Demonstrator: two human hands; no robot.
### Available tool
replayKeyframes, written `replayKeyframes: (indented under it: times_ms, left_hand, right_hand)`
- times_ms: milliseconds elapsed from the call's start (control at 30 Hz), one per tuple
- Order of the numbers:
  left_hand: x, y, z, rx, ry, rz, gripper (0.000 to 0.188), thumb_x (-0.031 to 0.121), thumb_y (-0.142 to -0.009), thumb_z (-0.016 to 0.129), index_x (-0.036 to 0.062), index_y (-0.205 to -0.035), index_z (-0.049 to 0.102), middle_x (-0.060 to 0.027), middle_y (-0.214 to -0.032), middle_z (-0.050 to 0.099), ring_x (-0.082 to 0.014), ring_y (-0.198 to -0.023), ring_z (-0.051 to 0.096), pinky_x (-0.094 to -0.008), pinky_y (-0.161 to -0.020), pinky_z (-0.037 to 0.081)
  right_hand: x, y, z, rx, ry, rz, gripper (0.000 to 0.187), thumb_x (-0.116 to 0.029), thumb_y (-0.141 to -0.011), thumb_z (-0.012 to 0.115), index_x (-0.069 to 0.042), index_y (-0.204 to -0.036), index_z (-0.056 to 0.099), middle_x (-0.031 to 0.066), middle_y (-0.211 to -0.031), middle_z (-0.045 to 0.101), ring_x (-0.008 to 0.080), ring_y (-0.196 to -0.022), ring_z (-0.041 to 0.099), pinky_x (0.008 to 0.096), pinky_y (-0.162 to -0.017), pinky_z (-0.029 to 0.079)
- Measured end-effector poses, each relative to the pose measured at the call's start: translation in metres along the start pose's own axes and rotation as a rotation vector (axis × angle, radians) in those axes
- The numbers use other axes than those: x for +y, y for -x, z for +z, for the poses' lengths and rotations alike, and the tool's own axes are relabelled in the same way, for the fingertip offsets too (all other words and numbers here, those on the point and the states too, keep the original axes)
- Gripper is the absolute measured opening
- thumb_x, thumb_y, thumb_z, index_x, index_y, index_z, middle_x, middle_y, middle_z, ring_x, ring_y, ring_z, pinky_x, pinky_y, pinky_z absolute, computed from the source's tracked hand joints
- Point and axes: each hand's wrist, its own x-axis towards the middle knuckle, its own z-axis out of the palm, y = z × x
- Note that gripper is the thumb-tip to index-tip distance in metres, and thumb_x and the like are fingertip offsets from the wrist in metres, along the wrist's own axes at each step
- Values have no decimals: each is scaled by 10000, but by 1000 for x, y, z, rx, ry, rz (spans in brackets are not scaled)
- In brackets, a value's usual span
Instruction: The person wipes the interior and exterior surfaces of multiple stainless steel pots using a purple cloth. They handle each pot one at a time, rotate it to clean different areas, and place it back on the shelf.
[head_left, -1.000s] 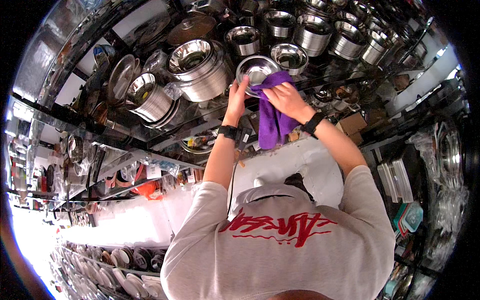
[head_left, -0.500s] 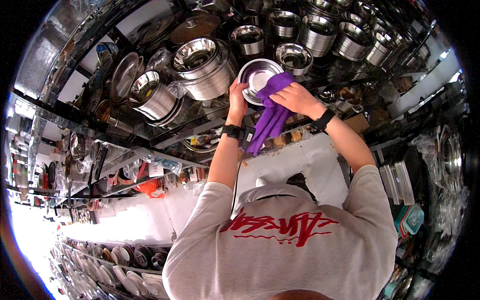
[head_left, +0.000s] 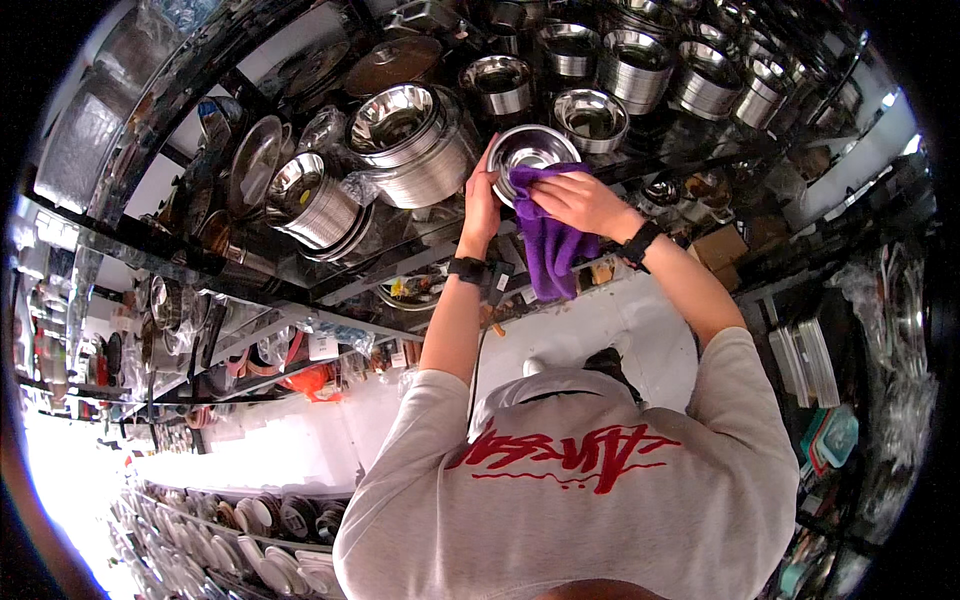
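A shiny steel bowl (head_left: 533,146) is held up in front of the shelf, its inside facing me. My left hand (head_left: 482,208) grips its left rim, with the thumb toward the inside. A purple cloth (head_left: 550,258) is bunched under the fingers of my right hand (head_left: 582,203), which presses it on the bowl's lower right rim. The cloth's loose end hangs down below the bowl. My right fingertips are partly hidden in its folds.
Stacked steel bowls (head_left: 415,170) stand on the shelf left of my hands, with a second tilted stack (head_left: 318,205) further left. A single bowl (head_left: 590,122) and more stacks (head_left: 637,72) stand behind. Thin flat trays (head_left: 803,362) lean at the right.
The cloth has slid from the bowl's upper right down to its lower right rim, with my right hand on it. The bowl has shifted slightly right and tilted, showing more of its inside.
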Motion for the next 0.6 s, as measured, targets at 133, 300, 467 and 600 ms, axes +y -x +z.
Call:
replayKeyframes:
  times_ms: [133,300,467,600]
  left_hand:
    - [-6,-3,-4,-43,8,-47,597,120,-845,326,25,-1434,299,-105,-1322,497,-163,-1103,553,-288,-909,461]
    - [2,1,7,-34,-48,-175,527,335,-975,325,50,-1418,329,-89,-1259,542,-169,-1065,582,-331,-899,486]
    - [0,8,17,40,-152,37,610,500,-968,368,31,-1354,422,-150,-1242,556,-255,-1226,466,-349,-944,435]
    - [4,19,1,-161,-389,151,390,337,-962,499,-7,-1103,615,-82,-1089,624,-141,-1022,546,-279,-861,436]
  right_hand:
    - [15,10,-17,-41,-65,-49,244,-165,-794,614,-82,-1024,620,39,-1000,617,190,-967,589,335,-830,467]
    - [3,0,-27,65,-124,79,198,-170,-731,694,-96,-890,602,40,-867,547,208,-790,556,336,-698,460]
    - [1,-26,-32,341,-170,259,190,-178,-747,719,-47,-804,594,85,-678,541,289,-618,546,387,-584,448]
    - [4,-23,-36,426,-271,413,127,-110,-803,659,-11,-865,608,128,-762,590,323,-706,581,399,-631,462]
